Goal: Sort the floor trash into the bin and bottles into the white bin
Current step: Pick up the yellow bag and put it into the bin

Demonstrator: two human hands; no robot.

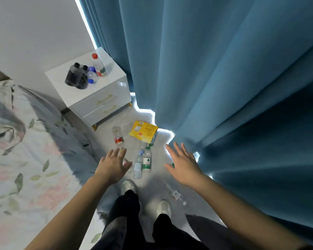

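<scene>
Several plastic bottles lie on the grey floor between the bed and the curtain. A clear bottle with a red label (pixel 118 138) lies farthest, a green-label bottle (pixel 147 160) and a clear one (pixel 138 166) lie side by side, and another clear bottle (pixel 175 193) lies near my right foot. A yellow snack bag (pixel 143 131) lies by the curtain's hem. My left hand (pixel 113 166) hovers open above the floor beside the red-label bottle, partly hiding something under it. My right hand (pixel 183 164) is open, fingers spread, right of the bottles. No bin is in view.
A white nightstand (pixel 98 98) at the back left carries two dark jugs (pixel 76 76) and some bottles (pixel 98 66). A bed with floral bedding (pixel 22 150) fills the left side. A blue curtain (pixel 224 78) hangs along the right. My feet (pixel 128 186) stand close behind the bottles.
</scene>
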